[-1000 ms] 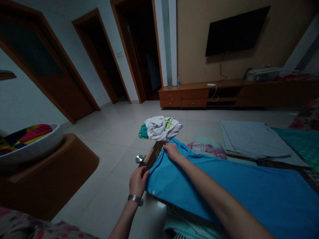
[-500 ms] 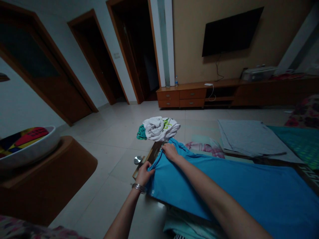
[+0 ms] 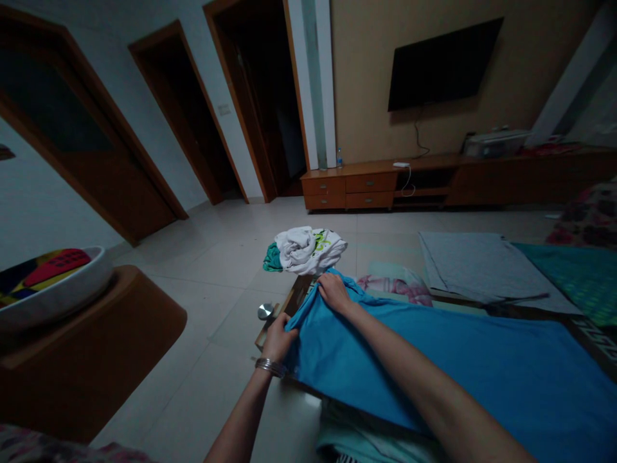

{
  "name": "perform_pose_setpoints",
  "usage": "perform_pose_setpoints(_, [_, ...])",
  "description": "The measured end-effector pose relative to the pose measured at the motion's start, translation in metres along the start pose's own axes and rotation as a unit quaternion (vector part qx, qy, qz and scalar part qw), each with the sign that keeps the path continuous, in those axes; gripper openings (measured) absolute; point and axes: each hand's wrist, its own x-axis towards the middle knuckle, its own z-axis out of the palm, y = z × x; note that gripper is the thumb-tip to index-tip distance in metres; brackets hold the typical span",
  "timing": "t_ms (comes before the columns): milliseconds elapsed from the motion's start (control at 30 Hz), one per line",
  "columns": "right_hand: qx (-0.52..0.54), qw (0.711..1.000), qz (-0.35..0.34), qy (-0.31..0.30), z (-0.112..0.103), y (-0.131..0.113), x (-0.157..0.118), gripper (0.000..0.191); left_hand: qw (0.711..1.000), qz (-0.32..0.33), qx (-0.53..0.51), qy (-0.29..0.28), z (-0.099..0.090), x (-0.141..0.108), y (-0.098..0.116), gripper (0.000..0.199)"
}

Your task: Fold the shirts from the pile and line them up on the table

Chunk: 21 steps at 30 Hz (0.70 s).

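A long blue cloth (image 3: 434,360) lies spread over a low glass-topped table (image 3: 231,321), stretching from the middle to the lower right. My left hand (image 3: 278,339), with bracelets at its wrist, is closed on the near left edge of the cloth. Farther along the same edge, my right hand (image 3: 333,292) grips the gathered fabric near its far corner. Just beyond the right hand sits a crumpled white garment (image 3: 301,249) with green parts.
Folded grey cloth (image 3: 463,260) and green cloth (image 3: 573,270) lie at the right. A pink item in clear plastic (image 3: 398,288) is behind the blue cloth. At left, a white basin (image 3: 62,289) rests on a brown stand (image 3: 135,321).
My right hand has shifted slightly right along with the cloth's edge, and the fabric between my hands is a little more bunched. The camera view has moved slightly.
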Motion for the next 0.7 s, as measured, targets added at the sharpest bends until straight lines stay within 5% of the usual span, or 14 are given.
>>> perform_pose_setpoints(167, [0.008,1.0,-0.009,0.01,-0.004,-0.004,0.005,0.02,0.993,-0.033,-0.09,0.065,-0.006,-0.004,-0.021,0.021])
perform_pose_setpoints(333, [-0.003,0.998,0.024,-0.053,-0.004,-0.024,0.014,0.025,0.993,-0.074,-0.087,0.041,-0.005,-0.003,-0.048,0.024])
perform_pose_setpoints(533, [0.12,0.982,0.146,-0.004,-0.017,-0.039,-0.013,0.029,0.983,-0.027,-0.172,0.061,-0.001,-0.014,-0.031,0.027])
perform_pose_setpoints(600, [0.299,0.932,0.206,-0.018,-0.019,-0.044,-0.039,0.024,0.981,-0.002,-0.167,0.094,0.003,-0.023,-0.011,0.025])
perform_pose_setpoints(633, [0.411,0.877,0.243,-0.05,-0.019,-0.046,-0.052,0.028,0.982,0.012,-0.156,0.108,0.008,-0.029,0.001,0.024])
perform_pose_setpoints(700, [0.61,0.718,0.313,-0.12,-0.016,-0.049,-0.078,0.041,0.982,0.046,-0.138,0.118,0.022,-0.042,0.028,0.025])
